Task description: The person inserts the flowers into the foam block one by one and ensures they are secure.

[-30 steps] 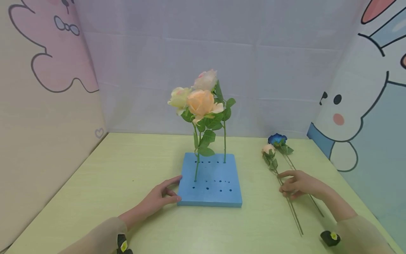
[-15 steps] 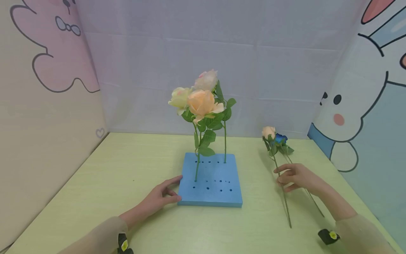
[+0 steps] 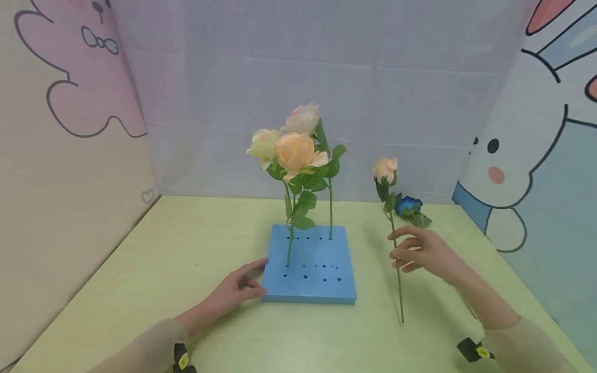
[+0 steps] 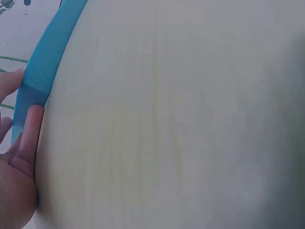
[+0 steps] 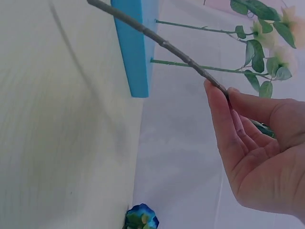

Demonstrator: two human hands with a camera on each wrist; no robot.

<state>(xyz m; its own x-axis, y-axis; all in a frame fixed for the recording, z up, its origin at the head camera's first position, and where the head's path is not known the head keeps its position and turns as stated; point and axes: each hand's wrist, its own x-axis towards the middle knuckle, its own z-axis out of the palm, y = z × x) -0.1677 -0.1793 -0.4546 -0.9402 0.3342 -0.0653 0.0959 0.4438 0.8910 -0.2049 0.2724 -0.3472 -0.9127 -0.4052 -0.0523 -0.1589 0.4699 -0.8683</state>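
Note:
A blue foam block (image 3: 309, 264) with several holes lies on the yellow-green table (image 3: 140, 274); three roses (image 3: 294, 147) stand in it. My left hand (image 3: 233, 290) rests against the block's near-left corner (image 4: 35, 86), fingers straight. My right hand (image 3: 420, 251) pinches the stem (image 5: 157, 40) of a peach rosebud (image 3: 385, 169), holding it nearly upright to the right of the block, the stem's tip just above the table. A blue rose (image 3: 408, 205) lies on the table behind that hand, also seen in the right wrist view as a blue rose (image 5: 141, 217).
Cartoon-printed panels wall the table on the left, back and right. Bare tabletop stretches left of the block and in front of it. Black wrist straps (image 3: 473, 349) show at both sleeves.
My right hand lifted the peach rosebud off the table, raised it upright and moved it left toward the block. The blue rose stayed lying there. The left hand has not moved.

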